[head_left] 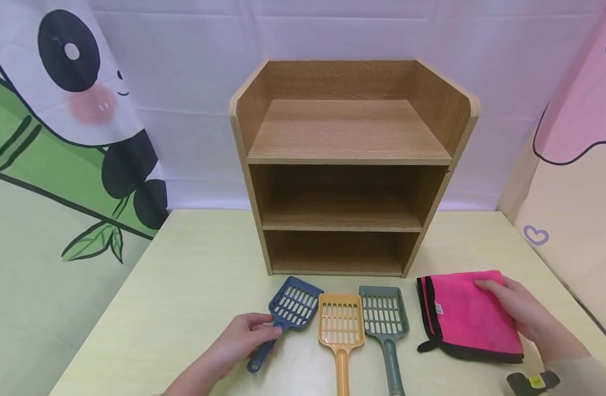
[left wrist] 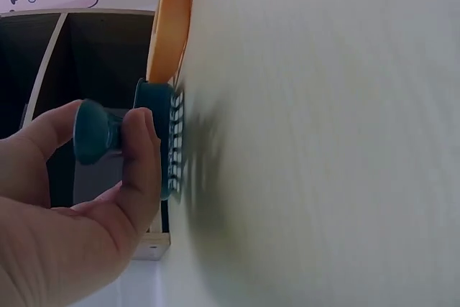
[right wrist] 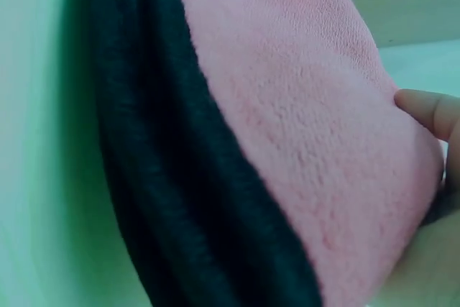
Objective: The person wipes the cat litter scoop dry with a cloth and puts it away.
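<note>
My left hand (head_left: 243,338) pinches the handle of a blue slotted litter scoop (head_left: 295,301) between thumb and fingers. In the left wrist view the scoop's handle end (left wrist: 93,133) points toward the camera, and its slotted head casts a shadow on the tabletop. Beside it lie a yellow litter scoop (head_left: 341,322) and a grey-green litter scoop (head_left: 384,313), handles toward me. At the right, my right hand (head_left: 523,308) grips the right edge of a folded pink cloth (head_left: 473,313) with black trim, thumb on top. The right wrist view shows the cloth's fuzzy pink face (right wrist: 302,120) close up.
A wooden shelf unit (head_left: 350,162) with a top tray and two compartments below stands at the back middle of the pale table (head_left: 199,264). Behind it hangs a light curtain (head_left: 184,82) with cartoon prints at both sides.
</note>
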The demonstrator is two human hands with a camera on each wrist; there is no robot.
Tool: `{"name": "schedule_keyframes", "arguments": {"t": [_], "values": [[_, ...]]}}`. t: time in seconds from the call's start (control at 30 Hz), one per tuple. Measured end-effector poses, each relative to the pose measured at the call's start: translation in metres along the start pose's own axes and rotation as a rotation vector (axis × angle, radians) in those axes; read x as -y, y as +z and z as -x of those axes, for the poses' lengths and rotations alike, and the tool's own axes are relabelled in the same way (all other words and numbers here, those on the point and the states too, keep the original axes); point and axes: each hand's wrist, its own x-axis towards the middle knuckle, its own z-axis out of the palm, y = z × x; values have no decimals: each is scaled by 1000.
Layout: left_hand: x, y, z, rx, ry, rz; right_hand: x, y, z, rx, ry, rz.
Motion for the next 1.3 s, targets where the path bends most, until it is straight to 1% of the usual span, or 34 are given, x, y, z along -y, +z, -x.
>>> {"name": "schedule_keyframes", "arguments": {"t": [0.07, 0.23, 0.37, 0.57, 0.73, 0.8, 0.87, 0.97, 1.03, 1.17, 1.3], "values": [[-2, -2, 1, -29, 30, -69, 2, 1, 3, -14, -34, 4], [-11, -8, 3, -109, 74, -260, 11, 3, 10, -50, -131, 24], [-14, -10, 3, -180, 122, -399, 19, 5, 17, -78, -179, 48], [-15, -12, 1, -285, 166, -520, 31, 9, 27, -99, -241, 69], [-17, -15, 3, -392, 215, -628, 39, 13, 33, -127, -303, 79], [-18, -17, 5, -423, 233, -646, 41, 14, 36, -142, -326, 85], [-20, -19, 6, -439, 236, -638, 42, 15, 37, -155, -341, 92], [-22, -24, 8, -424, 224, -586, 44, 16, 40, -176, -346, 106], [-24, -26, 10, -405, 204, -546, 46, 16, 42, -192, -344, 121], [-29, -30, 16, -372, 184, -502, 50, 18, 48, -210, -333, 126], [-35, -32, 21, -367, 206, -469, 59, 21, 55, -213, -329, 114]]}}
